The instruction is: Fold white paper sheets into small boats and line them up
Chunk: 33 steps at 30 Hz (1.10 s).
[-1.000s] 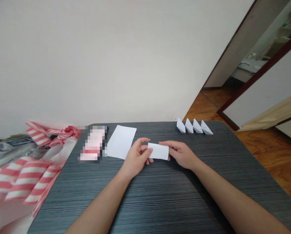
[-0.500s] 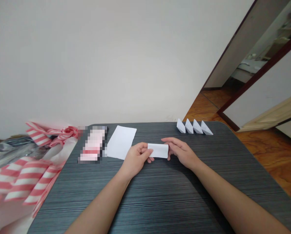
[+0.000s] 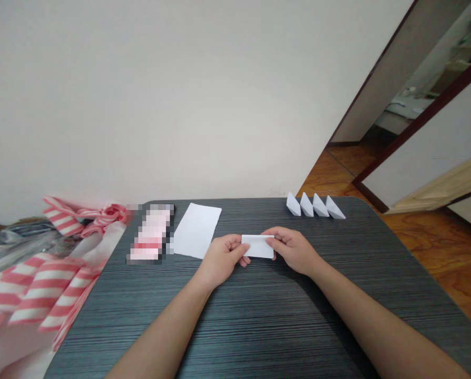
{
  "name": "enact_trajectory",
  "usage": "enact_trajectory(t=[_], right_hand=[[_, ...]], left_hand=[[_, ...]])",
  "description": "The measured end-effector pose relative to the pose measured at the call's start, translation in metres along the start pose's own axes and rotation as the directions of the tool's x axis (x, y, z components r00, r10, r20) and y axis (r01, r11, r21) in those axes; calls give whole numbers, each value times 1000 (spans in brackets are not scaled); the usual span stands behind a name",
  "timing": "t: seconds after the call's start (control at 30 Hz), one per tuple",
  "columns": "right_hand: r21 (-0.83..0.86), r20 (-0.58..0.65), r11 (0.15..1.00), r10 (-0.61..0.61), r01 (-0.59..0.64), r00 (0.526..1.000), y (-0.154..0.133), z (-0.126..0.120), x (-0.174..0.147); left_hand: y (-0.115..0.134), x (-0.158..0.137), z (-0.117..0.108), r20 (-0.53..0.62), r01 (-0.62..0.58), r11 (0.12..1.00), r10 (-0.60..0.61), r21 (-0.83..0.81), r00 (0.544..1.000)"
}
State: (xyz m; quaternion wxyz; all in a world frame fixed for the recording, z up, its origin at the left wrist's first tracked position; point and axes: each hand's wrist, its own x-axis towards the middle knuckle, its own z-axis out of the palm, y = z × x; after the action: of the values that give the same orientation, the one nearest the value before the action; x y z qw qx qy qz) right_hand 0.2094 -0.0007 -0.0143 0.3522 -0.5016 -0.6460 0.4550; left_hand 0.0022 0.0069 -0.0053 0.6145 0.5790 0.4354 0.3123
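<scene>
I have a small white paper (image 3: 257, 250) in front of me, over the middle of the table, its long side running left to right and what looks like a fold along its top edge. My left hand (image 3: 222, 260) grips its left end, the thumb on the near face and the fingers bent behind. My right hand (image 3: 294, 253) pinches the other end in the same way, thumb pressed on the face near the upper right corner — so the paper is stretched between both hands. Whether my knuckles touch the table (image 3: 235, 326), I cannot tell. Just beyond my left hand a larger white sheet (image 3: 196, 229) lies flat and slanted, partly behind my fingers. Left of that sheet, near the table's left edge, is a pink and dark thing (image 3: 151, 234), too blurred into squares to make out. Past my right hand, near the far edge, four folded paper pieces (image 3: 307, 205) stand in a row, close together. The table top is dark with fine streaks, and its far side is by a pale wall (image 3: 172, 105). Off to the left lies red-and-white striped cloth (image 3: 49, 287); to the right is a brown wooden floor (image 3: 449, 263).
</scene>
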Motion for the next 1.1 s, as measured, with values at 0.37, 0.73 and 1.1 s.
enact_trajectory(t=[0.37, 0.73, 1.1], right_hand=[[-25, -5, 1000, 0, 0, 1000, -2, -2, 0], [-43, -24, 999, -18, 17, 1000, -4, -3, 0], [-87, 19, 996, -13, 14, 1000, -7, -4, 0]], left_hand=[[-3, -2, 1, -20, -43, 995, 45, 88, 999], [1, -3, -1, 21, -51, 983, 48, 176, 999], [-1, -2, -1, 16, -57, 980, 55, 193, 998]])
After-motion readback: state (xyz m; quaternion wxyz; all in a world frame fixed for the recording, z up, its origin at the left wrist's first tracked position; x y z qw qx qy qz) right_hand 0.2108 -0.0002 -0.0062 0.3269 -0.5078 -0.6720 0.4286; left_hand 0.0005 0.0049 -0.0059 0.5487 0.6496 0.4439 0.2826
